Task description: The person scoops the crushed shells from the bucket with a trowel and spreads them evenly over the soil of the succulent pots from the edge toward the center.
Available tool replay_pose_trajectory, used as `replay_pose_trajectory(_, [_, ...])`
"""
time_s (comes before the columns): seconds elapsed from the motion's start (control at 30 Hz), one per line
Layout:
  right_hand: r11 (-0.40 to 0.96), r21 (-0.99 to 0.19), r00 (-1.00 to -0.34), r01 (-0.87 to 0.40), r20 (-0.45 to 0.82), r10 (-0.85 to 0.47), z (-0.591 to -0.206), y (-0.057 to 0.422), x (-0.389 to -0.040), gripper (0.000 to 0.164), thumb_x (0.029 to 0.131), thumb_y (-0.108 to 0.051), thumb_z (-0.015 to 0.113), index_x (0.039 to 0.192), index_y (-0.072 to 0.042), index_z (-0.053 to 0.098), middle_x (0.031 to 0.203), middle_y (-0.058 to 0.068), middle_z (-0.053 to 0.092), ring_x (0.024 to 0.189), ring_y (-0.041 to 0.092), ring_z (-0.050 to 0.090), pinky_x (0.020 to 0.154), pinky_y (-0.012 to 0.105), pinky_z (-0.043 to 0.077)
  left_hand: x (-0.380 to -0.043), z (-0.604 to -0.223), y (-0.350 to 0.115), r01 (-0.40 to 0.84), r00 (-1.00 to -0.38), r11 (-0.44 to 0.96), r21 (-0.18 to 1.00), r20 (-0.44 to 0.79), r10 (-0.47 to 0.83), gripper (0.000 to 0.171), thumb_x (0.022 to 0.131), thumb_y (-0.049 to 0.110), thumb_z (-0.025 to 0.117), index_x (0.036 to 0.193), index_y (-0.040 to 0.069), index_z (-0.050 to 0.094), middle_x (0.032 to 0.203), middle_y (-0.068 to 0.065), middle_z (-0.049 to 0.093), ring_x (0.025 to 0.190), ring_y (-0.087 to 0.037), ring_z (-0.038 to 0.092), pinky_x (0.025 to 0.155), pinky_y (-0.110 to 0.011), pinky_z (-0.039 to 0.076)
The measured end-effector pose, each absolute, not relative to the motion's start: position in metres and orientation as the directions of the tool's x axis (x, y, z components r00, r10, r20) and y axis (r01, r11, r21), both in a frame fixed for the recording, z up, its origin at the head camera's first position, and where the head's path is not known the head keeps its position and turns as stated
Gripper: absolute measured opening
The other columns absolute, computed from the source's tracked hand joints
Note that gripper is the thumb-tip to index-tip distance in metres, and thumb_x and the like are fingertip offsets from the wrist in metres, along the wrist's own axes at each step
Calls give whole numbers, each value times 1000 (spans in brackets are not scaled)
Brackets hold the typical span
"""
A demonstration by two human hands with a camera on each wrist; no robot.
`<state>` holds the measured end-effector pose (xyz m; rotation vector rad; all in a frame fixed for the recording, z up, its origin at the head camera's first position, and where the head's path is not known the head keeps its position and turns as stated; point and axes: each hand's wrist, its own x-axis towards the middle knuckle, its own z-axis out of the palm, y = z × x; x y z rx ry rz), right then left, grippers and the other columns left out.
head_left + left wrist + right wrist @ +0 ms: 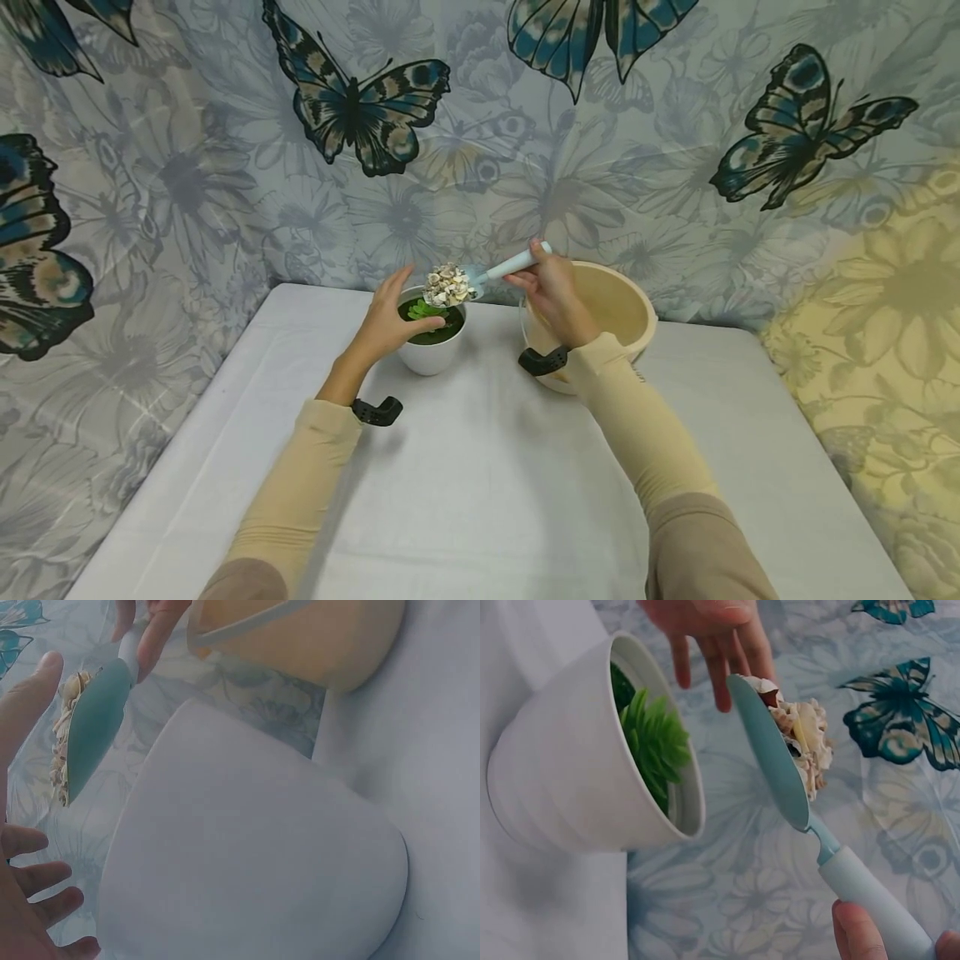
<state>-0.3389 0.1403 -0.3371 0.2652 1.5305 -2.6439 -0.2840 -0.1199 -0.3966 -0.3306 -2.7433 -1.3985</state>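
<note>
My right hand [557,292] grips the pale handle of a light-blue garden trowel [769,754]. Small seashells [447,286] in cream and brown tones are heaped on its blade, which is held above a white flower pot [431,360]. Inside the pot sits a green succulent [654,742], with dark green material around it. My left hand [384,321] is beside the pot's left side, thumb and fingers spread apart; in the left wrist view its fingers [52,877] hold nothing. Whether the left hand touches the pot rim is hard to tell.
A cream bucket [615,304] with a handle stands right of the pot, behind my right wrist. Both stand near the back edge of a white-covered table [480,483]. Behind it hangs a floral cloth [480,192] printed with butterflies.
</note>
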Motion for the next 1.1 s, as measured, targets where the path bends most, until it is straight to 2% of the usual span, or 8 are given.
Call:
replay_pose_trajectory(0.17, [-474,-869,-984,140,-178,34,-338,136,-338,20,103,-23,47,104,-3,47,76,9,62,63,20,71,58,29,60,-282,-399,-123,209,-976,566,797,132,175,113,72,68,73,158,24,14,164,-10,10,151,-39,10,114,-68,20])
replay_pose_trajectory(0.33, [-458,-876,-982,149,-184,34,-339,132,-338,16,103,-22,46,100,-7,48,74,9,62,63,21,70,60,30,60,-281,-403,-125,201,-976,561,803,117,182,114,73,63,75,158,22,12,164,-12,8,151,-39,8,114,-67,20])
replay_pose_trajectory(0.57, [-431,-888,-981,162,-192,27,-342,128,-337,21,103,-24,47,99,-3,48,68,9,67,63,20,70,60,30,60,-281,-412,-128,164,-982,559,813,80,173,110,77,54,77,158,22,11,165,-11,7,151,-38,6,114,-68,19])
replay_pose_trajectory(0.77, [-383,-910,-983,160,-182,22,-343,125,-336,22,103,-25,46,101,-3,50,73,8,66,71,20,69,74,34,60,-282,-420,-133,139,-984,556,820,52,170,110,77,51,78,158,21,10,164,-14,6,151,-39,7,114,-68,19])
replay_pose_trajectory(0.87, [-361,-919,-983,160,-180,24,-343,123,-336,23,103,-25,46,101,-3,51,72,7,66,70,19,69,76,34,60,-283,-424,-136,128,-984,572,811,30,177,112,77,52,78,158,18,9,164,-17,6,151,-41,7,114,-68,20])
replay_pose_trajectory(0.97, [-340,-927,-984,156,-177,33,-343,121,-336,27,103,-25,46,108,1,50,71,7,65,66,17,70,70,30,60,-284,-426,-139,119,-984,581,805,16,180,113,76,54,78,159,19,8,164,-17,6,151,-40,7,114,-68,20])
replay_pose_trajectory(1.1, [-321,-935,-985,149,-169,38,-344,117,-336,40,103,-25,46,128,7,42,73,8,63,63,17,69,62,26,60,-286,-428,-142,109,-985,590,800,7,172,115,75,55,79,158,18,9,164,-15,8,151,-39,9,115,-67,20])
